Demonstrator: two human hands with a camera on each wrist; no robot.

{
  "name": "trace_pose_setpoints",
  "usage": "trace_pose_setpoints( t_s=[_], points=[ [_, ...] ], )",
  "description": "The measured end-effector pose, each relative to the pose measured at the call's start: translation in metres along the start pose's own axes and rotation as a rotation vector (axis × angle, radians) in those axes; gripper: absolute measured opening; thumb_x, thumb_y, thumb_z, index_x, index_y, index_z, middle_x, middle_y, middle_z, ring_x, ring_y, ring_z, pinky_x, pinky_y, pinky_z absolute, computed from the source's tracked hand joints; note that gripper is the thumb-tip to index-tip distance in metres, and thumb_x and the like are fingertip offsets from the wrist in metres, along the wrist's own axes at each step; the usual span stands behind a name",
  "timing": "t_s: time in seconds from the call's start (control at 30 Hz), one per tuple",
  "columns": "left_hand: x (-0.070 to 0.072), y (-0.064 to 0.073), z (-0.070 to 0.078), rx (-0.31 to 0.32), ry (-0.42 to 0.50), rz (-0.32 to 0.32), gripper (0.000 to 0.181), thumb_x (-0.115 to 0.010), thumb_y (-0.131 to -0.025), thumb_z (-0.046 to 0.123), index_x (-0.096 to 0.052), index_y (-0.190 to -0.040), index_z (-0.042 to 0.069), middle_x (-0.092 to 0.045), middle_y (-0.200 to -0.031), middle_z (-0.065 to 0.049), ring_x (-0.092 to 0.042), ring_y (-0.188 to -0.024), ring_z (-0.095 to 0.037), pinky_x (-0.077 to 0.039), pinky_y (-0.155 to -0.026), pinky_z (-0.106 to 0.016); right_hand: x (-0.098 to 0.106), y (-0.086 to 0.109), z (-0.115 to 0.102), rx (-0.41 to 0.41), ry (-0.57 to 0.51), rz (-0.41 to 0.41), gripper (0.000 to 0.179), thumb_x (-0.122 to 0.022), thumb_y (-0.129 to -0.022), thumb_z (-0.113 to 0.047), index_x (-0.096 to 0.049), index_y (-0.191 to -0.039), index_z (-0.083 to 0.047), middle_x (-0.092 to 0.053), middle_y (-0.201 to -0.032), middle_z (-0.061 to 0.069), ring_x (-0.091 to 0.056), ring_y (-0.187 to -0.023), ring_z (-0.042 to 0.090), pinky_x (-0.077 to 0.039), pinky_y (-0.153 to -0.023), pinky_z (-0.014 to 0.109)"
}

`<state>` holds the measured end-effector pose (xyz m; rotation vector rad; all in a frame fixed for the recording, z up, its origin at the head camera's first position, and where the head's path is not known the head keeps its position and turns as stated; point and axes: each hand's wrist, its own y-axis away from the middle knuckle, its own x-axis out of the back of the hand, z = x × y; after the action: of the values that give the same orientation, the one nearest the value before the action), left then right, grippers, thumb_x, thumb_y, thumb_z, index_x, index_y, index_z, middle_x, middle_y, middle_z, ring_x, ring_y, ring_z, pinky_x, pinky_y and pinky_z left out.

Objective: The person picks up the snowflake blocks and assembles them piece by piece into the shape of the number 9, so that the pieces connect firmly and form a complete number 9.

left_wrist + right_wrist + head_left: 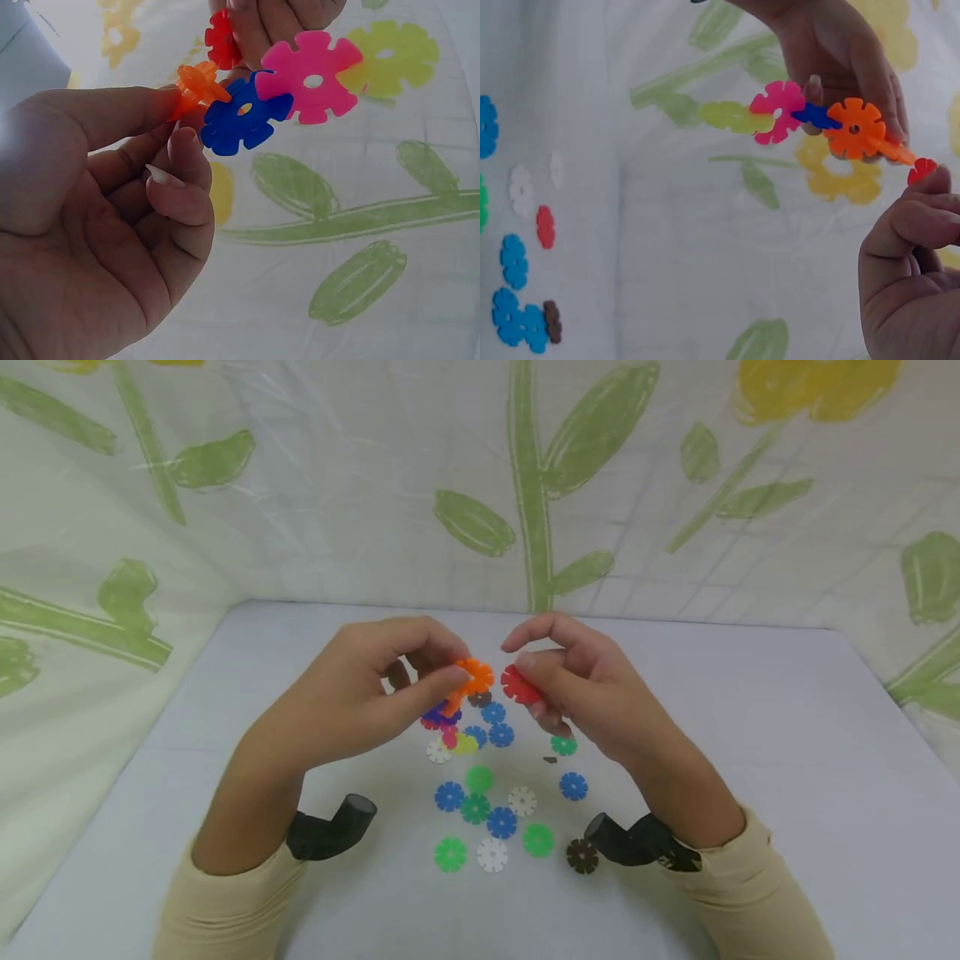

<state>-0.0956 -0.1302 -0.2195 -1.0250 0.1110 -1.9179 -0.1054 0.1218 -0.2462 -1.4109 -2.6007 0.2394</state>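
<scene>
My left hand (367, 685) pinches one of two orange snowflake discs (480, 677) between thumb and fingers. These join a slotted chain that runs on through a dark blue disc (259, 105), a pink disc (289, 64) and a yellow disc (409, 56), hanging off the table. Facing it, my right hand (596, 693) holds a red snowflake disc (516, 687) by thumb and fingertips. In the head view a narrow gap shows between the red disc and the nearest orange one. The right wrist view has the red disc (922, 170) right by the chain's orange end, partly hidden by fingers.
Loose snowflake discs lie on the white table (360, 893) below my hands: several blue (502, 822), several green (537, 841), white (492, 855) and brown (582, 857). A small dark scrap (551, 760) lies among them. A curtain with painted flowers (337, 527) hangs behind.
</scene>
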Motion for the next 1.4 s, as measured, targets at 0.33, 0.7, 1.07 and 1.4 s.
trace_pose_setpoints(
  t_s=[0.33,0.7,1.07,1.4],
  points=[
    [-0.016,-0.002,0.006,-0.121,-0.201,0.005,0.014,-0.075,-0.09,0.009,-0.072,-0.103,0.008,-0.068,-0.089,0.007,-0.06,-0.081,-0.002,-0.052,-0.065,-0.024,-0.002,0.003,0.002,0.003,-0.045,0.065,0.016,-0.053,-0.1,-0.004,-0.056,-0.115,-0.008,-0.052,-0.063,0.01,-0.042,-0.047,0.023,-0.034,-0.04,0.024],
    [-0.042,-0.005,0.013,-0.2,-0.446,0.252,0.008,-0.075,-0.085,0.001,-0.071,-0.091,0.002,-0.067,-0.079,-0.006,-0.064,-0.07,-0.018,-0.055,-0.065,-0.026,-0.007,0.005,0.004,0.181,-0.033,0.115,0.015,-0.053,-0.097,0.006,-0.056,-0.109,-0.003,-0.055,-0.065,0.01,-0.04,-0.044,0.021,-0.029,-0.036,0.028],
    [-0.067,-0.01,0.006,-0.203,-0.511,0.448,0.008,-0.067,-0.078,-0.007,-0.063,-0.081,0.0,-0.063,-0.072,-0.01,-0.06,-0.061,-0.022,-0.052,-0.055,-0.03,-0.009,0.002,0.008,0.224,-0.01,0.173,0.012,-0.053,-0.096,0.008,-0.052,-0.108,0.006,-0.056,-0.066,0.011,-0.042,-0.046,0.02,-0.031,-0.038,0.026],
    [-0.055,-0.011,0.003,-0.187,-0.477,0.357,0.009,-0.074,-0.081,-0.004,-0.068,-0.087,0.0,-0.066,-0.078,-0.01,-0.064,-0.068,-0.022,-0.055,-0.061,-0.03,-0.011,-0.002,0.011,0.157,0.004,0.229,0.015,-0.056,-0.098,0.001,-0.051,-0.112,0.005,-0.056,-0.065,0.014,-0.044,-0.048,0.022,-0.037,-0.039,0.026]
  ],
)
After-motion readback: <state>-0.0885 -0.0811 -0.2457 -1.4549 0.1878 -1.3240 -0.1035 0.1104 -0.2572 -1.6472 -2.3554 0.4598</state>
